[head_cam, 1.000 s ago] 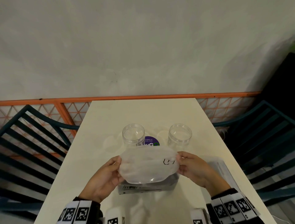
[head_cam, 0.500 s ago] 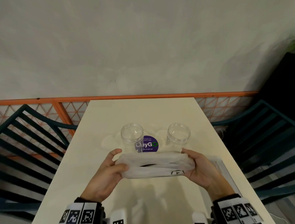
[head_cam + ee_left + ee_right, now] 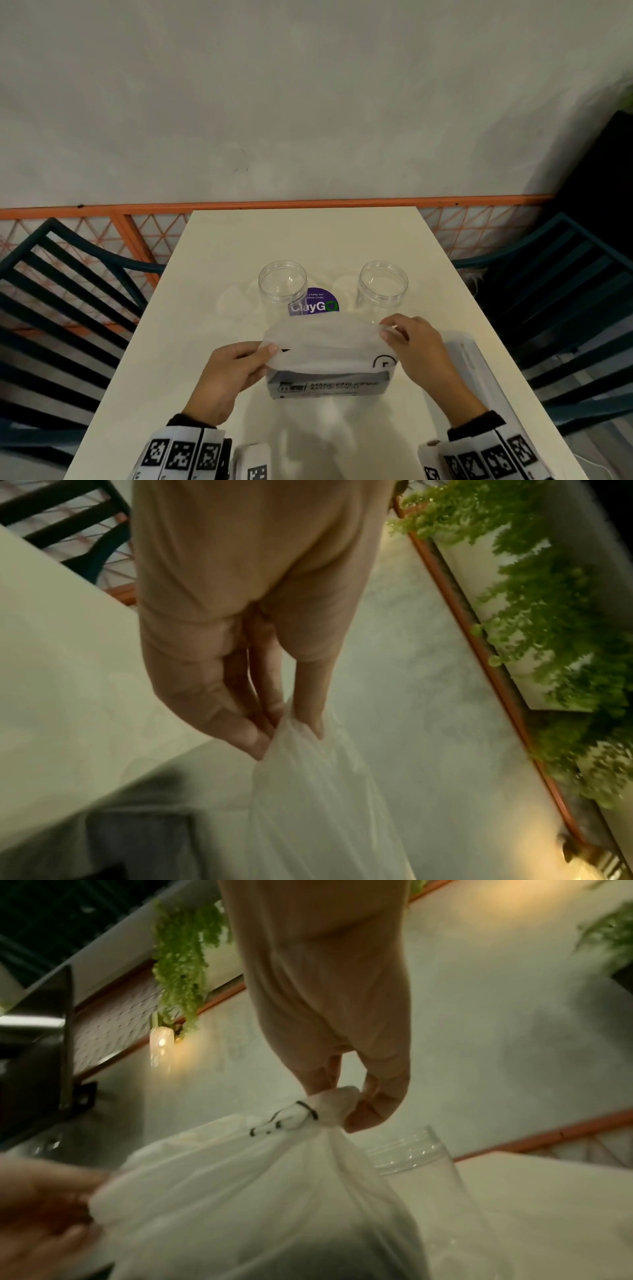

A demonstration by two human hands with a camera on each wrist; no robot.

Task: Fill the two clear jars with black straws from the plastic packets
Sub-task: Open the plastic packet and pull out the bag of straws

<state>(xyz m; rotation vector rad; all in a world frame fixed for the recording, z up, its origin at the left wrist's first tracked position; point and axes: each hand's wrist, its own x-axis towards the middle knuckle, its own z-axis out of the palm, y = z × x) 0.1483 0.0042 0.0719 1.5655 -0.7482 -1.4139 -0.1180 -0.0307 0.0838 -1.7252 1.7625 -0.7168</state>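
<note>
A cream desk [image 3: 212, 308] fills the lower centre of the frame. At lower centre, a translucent plastic packet [image 3: 325, 349] is held above it, stretched between both hands. Its left edge is pinched by the left hand [image 3: 229, 380], its right end by the right hand [image 3: 418, 346]. Just above the packet, two clear jars, left jar [image 3: 282, 284] and right jar [image 3: 383, 287], stand upright.

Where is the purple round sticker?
In the head view, the purple round sticker lies on the cream table, between the two clear jars, touching the left clear jar.
</note>
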